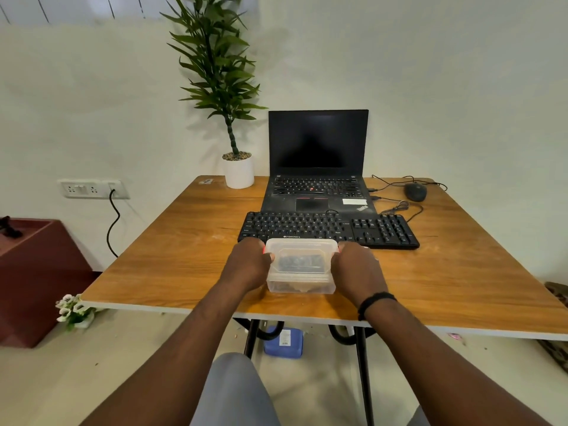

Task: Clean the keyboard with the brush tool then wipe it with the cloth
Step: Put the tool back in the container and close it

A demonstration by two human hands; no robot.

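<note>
On the near part of the wooden table (184, 241), directly in front of the person, stands a clear plastic container (299, 267) with its lid on. The head view, the only one, shows the left hand (249, 262) clasping its left end and the right hand (356, 269) clasping its right end, fingers curled round the lid edges where small red clips show. Dark contents lie blurred inside; they may be the brush tool and the cloth, but I cannot tell.

Just beyond the container, almost touching its far edge, lies the black keyboard (329, 230), flat and parallel to the table's front. Behind it sits an open laptop (316, 167) with a dark screen, a mouse (415, 191) to the right with loose cables, and a potted plant (238, 170) to the left.

The container looks light and thin-walled, so it would likely flex under a hard squeeze; holding it at both short ends, as now, keeps it steady while the clips are released. The lid is smooth and probably slippery, so the clips are the better purchase. The keyboard is stiff and light, likely to slide under brushing, so a hand resting on its frame would help. Its keycaps are raised, so brush strokes should stay gentle.
</note>
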